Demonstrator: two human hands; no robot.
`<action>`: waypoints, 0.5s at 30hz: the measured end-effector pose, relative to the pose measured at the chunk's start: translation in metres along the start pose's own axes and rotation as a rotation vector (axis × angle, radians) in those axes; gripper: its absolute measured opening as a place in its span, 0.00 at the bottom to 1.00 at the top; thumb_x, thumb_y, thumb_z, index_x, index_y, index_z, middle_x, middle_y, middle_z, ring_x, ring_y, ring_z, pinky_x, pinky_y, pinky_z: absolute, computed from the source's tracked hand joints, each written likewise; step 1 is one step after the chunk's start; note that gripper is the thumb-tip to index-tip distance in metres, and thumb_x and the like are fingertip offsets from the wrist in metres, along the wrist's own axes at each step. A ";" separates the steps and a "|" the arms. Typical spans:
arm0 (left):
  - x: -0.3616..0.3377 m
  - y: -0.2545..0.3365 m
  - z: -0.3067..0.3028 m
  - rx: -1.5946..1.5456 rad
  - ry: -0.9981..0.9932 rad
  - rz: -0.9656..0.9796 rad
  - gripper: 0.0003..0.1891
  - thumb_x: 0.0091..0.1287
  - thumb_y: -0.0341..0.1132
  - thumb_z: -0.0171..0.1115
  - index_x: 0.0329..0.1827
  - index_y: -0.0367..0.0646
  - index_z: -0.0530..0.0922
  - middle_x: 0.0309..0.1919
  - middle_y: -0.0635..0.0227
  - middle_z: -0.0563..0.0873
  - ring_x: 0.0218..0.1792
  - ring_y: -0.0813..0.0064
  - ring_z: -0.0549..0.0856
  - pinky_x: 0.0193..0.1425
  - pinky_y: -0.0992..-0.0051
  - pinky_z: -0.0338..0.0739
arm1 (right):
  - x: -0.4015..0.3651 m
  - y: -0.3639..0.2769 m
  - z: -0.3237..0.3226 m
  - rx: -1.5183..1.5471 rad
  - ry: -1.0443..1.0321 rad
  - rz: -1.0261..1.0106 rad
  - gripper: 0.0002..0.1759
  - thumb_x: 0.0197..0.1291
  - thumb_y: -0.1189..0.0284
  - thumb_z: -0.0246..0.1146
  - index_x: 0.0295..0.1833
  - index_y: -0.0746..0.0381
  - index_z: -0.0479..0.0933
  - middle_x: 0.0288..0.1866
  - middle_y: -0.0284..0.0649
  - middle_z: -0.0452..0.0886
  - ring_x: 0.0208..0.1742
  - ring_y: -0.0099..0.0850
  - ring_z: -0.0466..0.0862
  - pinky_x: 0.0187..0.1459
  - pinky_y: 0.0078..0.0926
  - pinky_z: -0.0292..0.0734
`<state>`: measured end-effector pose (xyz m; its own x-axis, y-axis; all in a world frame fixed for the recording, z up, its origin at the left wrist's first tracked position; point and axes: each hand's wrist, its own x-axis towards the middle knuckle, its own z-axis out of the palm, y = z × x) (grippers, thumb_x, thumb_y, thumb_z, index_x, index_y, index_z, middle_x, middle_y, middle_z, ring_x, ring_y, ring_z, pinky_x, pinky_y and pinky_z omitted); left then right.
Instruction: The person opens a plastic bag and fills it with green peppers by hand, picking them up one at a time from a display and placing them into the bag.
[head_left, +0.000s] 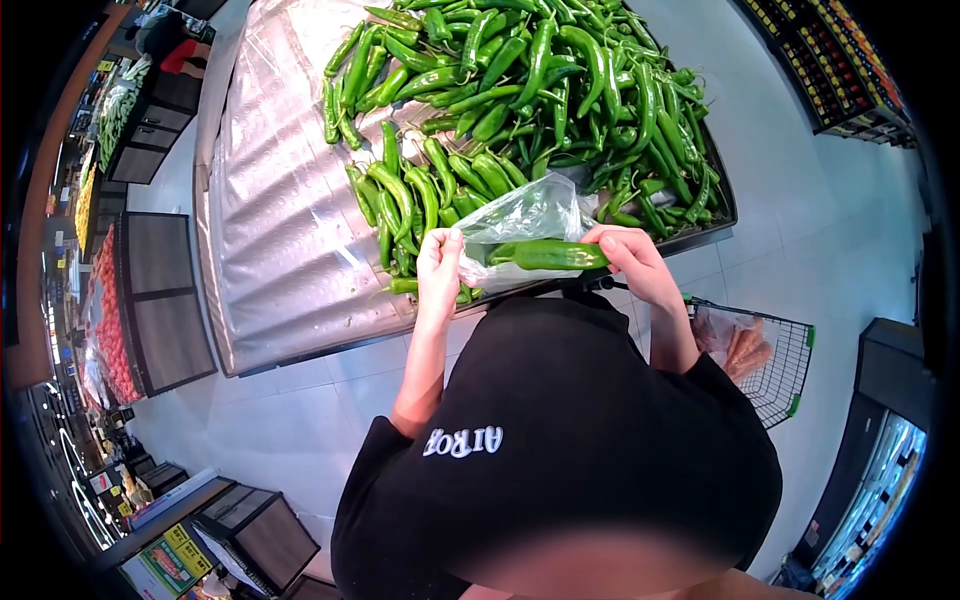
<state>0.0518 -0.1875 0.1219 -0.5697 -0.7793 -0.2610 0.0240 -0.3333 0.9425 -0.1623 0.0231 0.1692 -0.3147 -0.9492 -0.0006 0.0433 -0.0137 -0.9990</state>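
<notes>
My left hand (440, 262) pinches the edge of a clear plastic bag (535, 208), which hangs open toward the middle. In my right hand (632, 258) is a long green chili pepper (555, 255), gripped by one end. The pepper lies level across the mouth of the bag, its stem end pointing toward my left hand. Both hands are at the near edge of the display, just in front of a big heap of green peppers (540, 60). A smaller group of peppers (410, 200) lies right behind my left hand.
The heap rests on a ridged, silvery display stand (290, 240) with a dark rim. To my right is a wire shopping cart (785, 370) holding a bagged orange-brown item (735, 345). Red produce (112, 320) fills a bin at left; stocked shelves (835, 60) stand at upper right.
</notes>
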 end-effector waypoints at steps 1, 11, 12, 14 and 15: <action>-0.002 0.003 -0.001 0.015 -0.038 -0.008 0.09 0.80 0.39 0.59 0.45 0.43 0.75 0.25 0.77 0.78 0.20 0.88 0.75 0.24 0.84 0.72 | 0.003 0.003 0.002 -0.045 0.003 0.000 0.19 0.78 0.68 0.52 0.44 0.73 0.80 0.37 0.35 0.80 0.30 0.21 0.69 0.33 0.22 0.66; -0.010 0.010 -0.002 0.032 -0.019 0.018 0.10 0.79 0.39 0.60 0.42 0.43 0.73 0.22 0.76 0.78 0.13 0.86 0.73 0.16 0.84 0.67 | 0.039 0.077 0.006 -0.963 0.319 -0.188 0.11 0.66 0.68 0.67 0.48 0.63 0.79 0.48 0.45 0.82 0.49 0.48 0.84 0.52 0.42 0.79; -0.011 0.010 -0.002 0.032 -0.018 0.015 0.10 0.79 0.39 0.61 0.42 0.44 0.73 0.22 0.76 0.78 0.13 0.87 0.73 0.16 0.84 0.67 | 0.035 0.072 0.004 -0.984 0.283 -0.139 0.11 0.65 0.68 0.67 0.48 0.62 0.79 0.48 0.45 0.82 0.48 0.47 0.84 0.51 0.42 0.79; -0.011 0.007 -0.005 0.037 -0.028 0.017 0.10 0.79 0.39 0.61 0.42 0.43 0.74 0.22 0.77 0.78 0.14 0.88 0.72 0.17 0.84 0.67 | 0.023 0.055 0.004 -1.025 0.213 -0.040 0.12 0.65 0.67 0.67 0.47 0.62 0.78 0.46 0.45 0.83 0.47 0.47 0.85 0.50 0.42 0.80; -0.010 0.004 -0.007 0.041 -0.037 0.025 0.10 0.79 0.39 0.61 0.42 0.42 0.75 0.21 0.78 0.78 0.15 0.89 0.72 0.18 0.85 0.67 | 0.019 0.053 0.005 -1.023 0.182 -0.041 0.11 0.65 0.67 0.67 0.47 0.62 0.78 0.50 0.44 0.83 0.47 0.46 0.85 0.50 0.41 0.80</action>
<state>0.0631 -0.1849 0.1271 -0.5996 -0.7666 -0.2299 0.0057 -0.2913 0.9566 -0.1610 0.0029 0.1168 -0.4400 -0.8910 0.1119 -0.7691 0.3095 -0.5592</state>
